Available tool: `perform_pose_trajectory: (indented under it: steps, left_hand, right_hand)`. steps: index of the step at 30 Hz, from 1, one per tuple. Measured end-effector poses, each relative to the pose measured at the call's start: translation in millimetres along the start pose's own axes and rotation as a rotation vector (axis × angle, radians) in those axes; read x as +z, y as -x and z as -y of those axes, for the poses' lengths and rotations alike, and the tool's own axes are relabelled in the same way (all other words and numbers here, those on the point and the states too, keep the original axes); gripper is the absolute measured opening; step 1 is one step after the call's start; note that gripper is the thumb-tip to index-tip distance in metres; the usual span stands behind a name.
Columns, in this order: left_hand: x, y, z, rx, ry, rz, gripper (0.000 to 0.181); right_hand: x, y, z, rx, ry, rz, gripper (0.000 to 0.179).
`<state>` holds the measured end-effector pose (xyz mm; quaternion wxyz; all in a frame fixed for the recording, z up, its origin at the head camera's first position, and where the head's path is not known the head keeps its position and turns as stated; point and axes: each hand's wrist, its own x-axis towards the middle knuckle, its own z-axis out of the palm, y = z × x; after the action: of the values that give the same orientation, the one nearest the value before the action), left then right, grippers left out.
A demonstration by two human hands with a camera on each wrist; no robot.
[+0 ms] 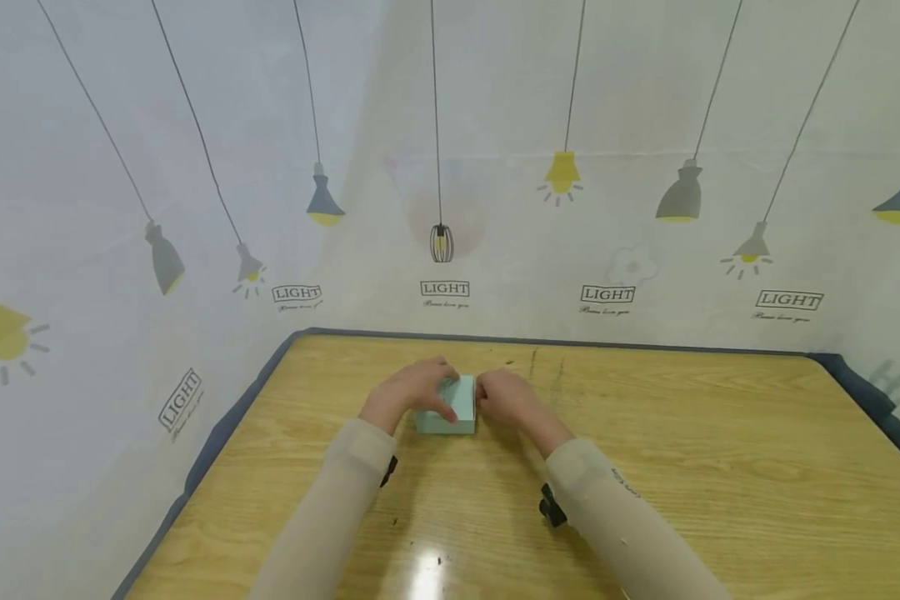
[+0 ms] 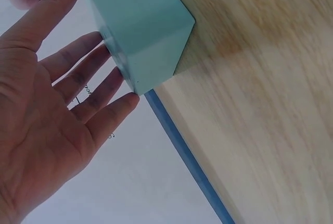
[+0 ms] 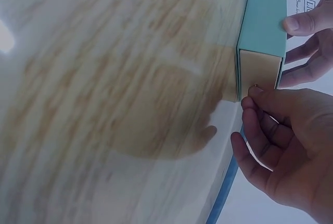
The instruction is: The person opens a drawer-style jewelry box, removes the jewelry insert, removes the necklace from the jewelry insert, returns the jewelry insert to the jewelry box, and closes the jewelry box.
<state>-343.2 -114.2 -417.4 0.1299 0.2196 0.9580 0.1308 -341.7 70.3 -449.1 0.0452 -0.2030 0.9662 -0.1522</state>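
Observation:
A small mint-green drawer box [image 1: 462, 403] lies on the wooden table, toward its far edge. My left hand [image 1: 411, 390] reaches over it from the left and holds it, thumb at the near edge and fingertips along the other side, as the left wrist view shows of the box [image 2: 145, 21]. At its right end my right hand [image 1: 507, 397] pinches something tiny between thumb and forefinger, seemingly a pull on the tan drawer front [image 3: 260, 66]. The remaining right fingers are loosely curled. The drawer front looks flush with the sleeve; the box's inside is hidden.
The wood-grain table [image 1: 682, 450] spreads to both sides and toward me. Behind and to the left hangs a pale cloth [image 1: 510, 242] printed with lamps, with a dark blue strip [image 1: 390, 335] along the table's edge.

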Motion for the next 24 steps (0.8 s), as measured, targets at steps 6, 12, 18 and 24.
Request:
perform_pose_trajectory:
  steps: [6, 12, 18, 24]
  left_hand:
    - [0.1, 0.9, -1.4, -0.008, 0.003, -0.002, 0.073]
    - [0.7, 0.9, -2.8, -0.008, -0.004, 0.003, 0.073]
    - [0.0, 1.2, -4.3, -0.007, -0.024, 0.011, 0.074]
    - [0.0, 1.7, -3.0, -0.006, -0.019, -0.003, 0.074]
  right_hand:
    - [-1.7, 0.2, -2.5, 0.006, 0.022, -0.002, 0.015]
    - [-3.6, 3.3, -4.9, 0.013, 0.029, 0.014, 0.015]
    - [-4.3, 6.1, -8.3, 0.004, 0.025, 0.002, 0.015]
    - [-5.0, 7.1, -14.7, 0.026, 0.042, 0.004, 0.013]
